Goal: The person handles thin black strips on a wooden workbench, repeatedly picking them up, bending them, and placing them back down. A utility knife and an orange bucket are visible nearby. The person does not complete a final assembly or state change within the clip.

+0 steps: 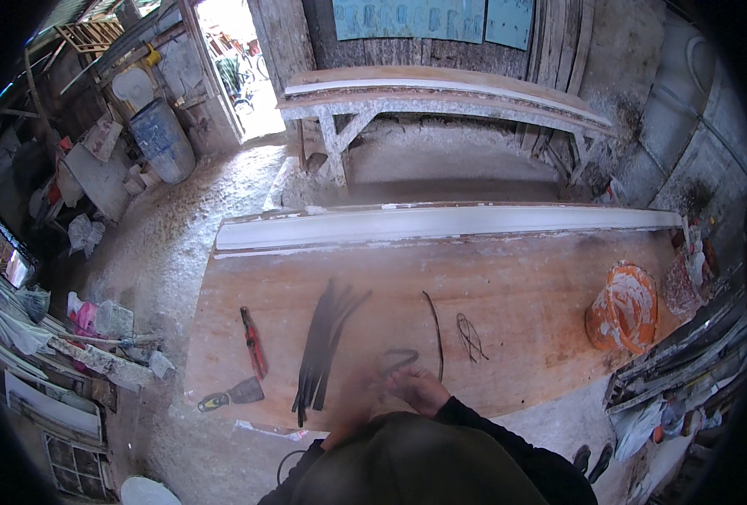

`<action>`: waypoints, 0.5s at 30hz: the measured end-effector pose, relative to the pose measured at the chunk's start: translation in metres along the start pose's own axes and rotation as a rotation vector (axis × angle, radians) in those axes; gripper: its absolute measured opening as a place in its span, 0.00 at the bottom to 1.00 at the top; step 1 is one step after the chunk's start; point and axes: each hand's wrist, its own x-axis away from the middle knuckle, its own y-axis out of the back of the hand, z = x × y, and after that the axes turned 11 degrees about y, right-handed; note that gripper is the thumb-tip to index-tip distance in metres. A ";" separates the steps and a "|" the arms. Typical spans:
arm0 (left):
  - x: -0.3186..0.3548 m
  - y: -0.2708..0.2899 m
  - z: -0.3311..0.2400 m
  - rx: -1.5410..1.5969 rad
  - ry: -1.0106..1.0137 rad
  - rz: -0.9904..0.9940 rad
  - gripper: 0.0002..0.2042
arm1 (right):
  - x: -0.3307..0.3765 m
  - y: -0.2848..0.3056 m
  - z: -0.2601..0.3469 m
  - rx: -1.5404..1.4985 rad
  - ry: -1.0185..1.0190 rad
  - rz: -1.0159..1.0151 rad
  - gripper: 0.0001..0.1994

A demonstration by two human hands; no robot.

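Close to my body at the table's near edge, my right hand (420,390) is closed on a short, bent dark strip (402,362). Beside it on the left is my left hand (355,406), smeared by motion, so its fingers cannot be made out. A fan of long black strips (317,349) lies just left of the hands. To the right rest a single thin black strip (436,328) and a loosely looped dark cord (470,338). Farther left are a slim red-and-black tool (254,343) and a putty knife (243,392) with a wide blade.
A long white moulding (441,229) runs along the far edge of the wooden table (542,295). On the right stands an orange bucket (622,313) smeared with white, beside a second spattered bucket (683,282). Beyond are a long bench (449,101) and a blue barrel (163,141).
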 end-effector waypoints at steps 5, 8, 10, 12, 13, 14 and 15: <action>0.004 -0.010 -0.016 0.209 0.147 0.006 0.05 | 0.008 -0.020 0.004 0.616 0.540 -0.048 0.03; 0.003 -0.012 -0.022 0.354 0.289 -0.002 0.04 | 0.009 -0.019 0.003 1.088 0.932 0.022 0.06; 0.000 -0.009 -0.016 0.420 0.381 0.012 0.04 | 0.006 -0.017 0.004 1.274 1.177 0.064 0.07; -0.001 -0.007 -0.016 0.432 0.382 0.065 0.04 | 0.009 -0.018 0.006 1.379 1.305 0.135 0.09; -0.001 -0.006 -0.017 0.437 0.383 0.092 0.05 | 0.010 -0.019 0.008 1.430 1.370 0.171 0.10; -0.002 -0.004 -0.017 0.430 0.391 0.114 0.05 | 0.009 -0.018 0.010 1.418 1.382 0.257 0.10; -0.002 -0.003 -0.017 0.422 0.400 0.137 0.06 | 0.008 -0.017 0.013 1.405 1.393 0.342 0.10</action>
